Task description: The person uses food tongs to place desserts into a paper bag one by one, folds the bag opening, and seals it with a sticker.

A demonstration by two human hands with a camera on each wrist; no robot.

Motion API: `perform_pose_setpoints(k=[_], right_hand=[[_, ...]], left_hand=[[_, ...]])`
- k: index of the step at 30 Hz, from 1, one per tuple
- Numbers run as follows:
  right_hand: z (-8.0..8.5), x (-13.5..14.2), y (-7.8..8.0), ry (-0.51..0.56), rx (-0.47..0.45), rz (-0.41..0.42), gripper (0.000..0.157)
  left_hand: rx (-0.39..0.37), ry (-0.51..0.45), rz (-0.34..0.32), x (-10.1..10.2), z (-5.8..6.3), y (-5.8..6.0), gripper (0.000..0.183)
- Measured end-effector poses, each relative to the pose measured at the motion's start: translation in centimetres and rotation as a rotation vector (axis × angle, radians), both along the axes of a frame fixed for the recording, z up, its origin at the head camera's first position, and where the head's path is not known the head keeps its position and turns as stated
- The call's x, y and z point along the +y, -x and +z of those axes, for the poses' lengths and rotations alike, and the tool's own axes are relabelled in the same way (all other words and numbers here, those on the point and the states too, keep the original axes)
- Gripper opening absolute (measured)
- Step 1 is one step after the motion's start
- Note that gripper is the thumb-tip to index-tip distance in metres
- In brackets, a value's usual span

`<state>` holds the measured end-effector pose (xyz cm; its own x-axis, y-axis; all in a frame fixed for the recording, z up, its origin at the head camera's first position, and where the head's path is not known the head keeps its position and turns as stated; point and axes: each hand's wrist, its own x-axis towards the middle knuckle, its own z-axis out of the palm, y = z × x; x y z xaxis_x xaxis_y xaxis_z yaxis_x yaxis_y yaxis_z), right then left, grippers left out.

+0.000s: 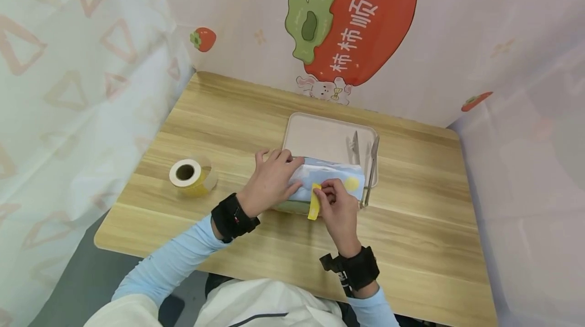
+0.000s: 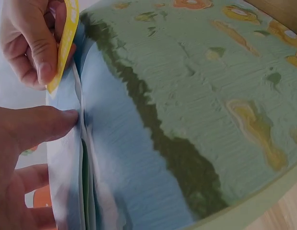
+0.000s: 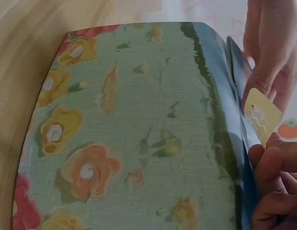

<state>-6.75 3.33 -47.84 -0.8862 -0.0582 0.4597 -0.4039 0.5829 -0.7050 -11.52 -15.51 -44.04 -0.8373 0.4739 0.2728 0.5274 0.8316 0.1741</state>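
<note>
A paper bag [image 1: 326,172] with a painted print lies on the table, its blue side folded over at the top. Green with orange and yellow flowers, its broad face [image 3: 134,120] fills much of both wrist views. My left hand [image 1: 271,180] holds the bag at its left part, thumb on the folded edge and other fingers at the far side. Between thumb and fingers, my right hand [image 1: 339,210] pinches a yellow sticker strip [image 1: 314,202]. The strip [image 2: 66,43] hangs across the fold in the left wrist view; its lower end is loose in the head view.
On the left of the table stands a roll of yellow stickers [image 1: 194,185] with a clear backing tail. Behind the bag lies a pale tray [image 1: 315,134]; long metal utensils [image 1: 372,164] rest at its right side. Printed curtains [image 1: 247,58] surround the table.
</note>
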Motion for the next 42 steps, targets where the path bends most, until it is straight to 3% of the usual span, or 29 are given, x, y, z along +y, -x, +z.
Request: perform_pose_setpoints(k=[12, 19, 29, 36, 42], right_hand=[[-0.2, -1.3, 0.6, -0.033, 0.023, -0.061, 0.021], [0.2, -1.5, 0.8, -0.123, 0.020, -0.104, 0.023], [0.1, -1.3, 0.8, -0.320, 0.106, -0.192, 0.031], [-0.6, -0.5, 0.5, -0.280, 0.156, -0.062, 0.017], [-2.1, 1.0, -0.5, -0.328, 0.216, 0.066, 0.045]], left_hand=[[0.039, -0.030, 0.000, 0.0, -0.2, -0.2, 0.045], [0.056, -0.023, -0.004, 0.0, -0.3, -0.1, 0.044], [0.026, -0.015, -0.005, 0.0, -0.5, -0.1, 0.046], [0.062, -0.040, -0.022, -0.1, -0.8, -0.1, 0.046], [0.053, -0.044, -0.034, 0.0, -0.7, 0.1, 0.046]])
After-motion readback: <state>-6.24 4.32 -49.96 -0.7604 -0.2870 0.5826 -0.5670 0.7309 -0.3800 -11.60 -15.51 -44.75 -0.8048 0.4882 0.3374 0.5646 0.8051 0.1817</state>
